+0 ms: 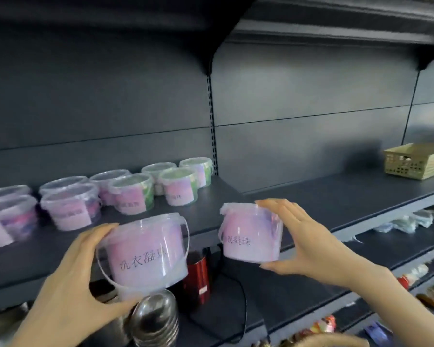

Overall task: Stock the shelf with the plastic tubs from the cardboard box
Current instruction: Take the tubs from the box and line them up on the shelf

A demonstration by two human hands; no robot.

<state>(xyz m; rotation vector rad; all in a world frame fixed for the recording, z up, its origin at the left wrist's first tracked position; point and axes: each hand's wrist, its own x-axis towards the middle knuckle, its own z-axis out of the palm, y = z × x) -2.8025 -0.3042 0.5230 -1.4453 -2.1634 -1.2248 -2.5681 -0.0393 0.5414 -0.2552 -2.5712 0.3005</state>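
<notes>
My left hand (pixel 73 274) grips a clear plastic tub (pixel 145 251) with a pink-purple label, a lid and a thin bail handle, held in front of the dark shelf (pixel 323 199) edge. My right hand (pixel 303 241) holds a second tub (pixel 251 234) of the same kind, thumb below and fingers above, just at the shelf's front edge. Several matching tubs (pixel 125 191) stand in two rows on the left part of the shelf, some with green on the label. The cardboard box is not in view.
A woven basket (pixel 416 160) sits at the shelf's far right. On the lower shelf lie stacked steel bowls (pixel 156 319), a red cylindrical appliance (pixel 197 279) with a black cord, and packaged goods (pixel 411 274) to the right. An upper shelf overhangs.
</notes>
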